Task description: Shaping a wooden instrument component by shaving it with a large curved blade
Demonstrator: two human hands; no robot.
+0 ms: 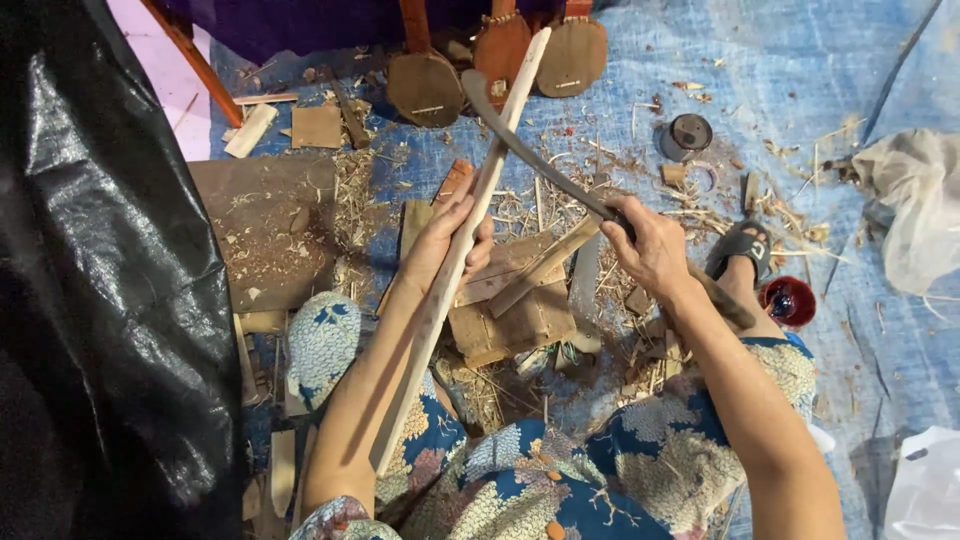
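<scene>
Tarp: a blue tarp (800, 90) covers the floor and carries everything; wood shavings and offcuts litter its middle.
Black sheet: a glossy black plastic sheet (110, 300) hangs along the tarp's left edge.
Person: seated on the tarp at its near edge, in blue and white patterned clothing (540, 480), knees spread to either side of the work.
Brown board: a flat dusty board (265, 230) lies at the left of the tarp, just beside the black sheet, strewn with chips.
White bag: a crumpled pale plastic bag (915, 200) sits at the right edge.
Long stick: a pale wooden stick (455, 265) runs slantwise from the lap up towards the far edge, its near end against the left thigh.
Round wooden pieces: three dark rounded bodies with necks (425, 88) lie side by side at the far edge, close to the stick's tip.
Curved blade: a dark curved blade (530, 155) crosses the stick's upper part, its edge laid against the wood.
Wood block: a squarish block with a slat across it (510, 315) rests on the tarp between the knees, beneath the hands.
Left hand: the left hand (445, 235) is closed around the stick at its middle.
Right hand: the right hand (650, 250) is clenched on the blade's handle, right of the stick.
Sandal: a black sandal (740, 245) is on the foot just right of the right hand.
Small lid: a dark round lid (686, 133) lies towards the far right.
</scene>
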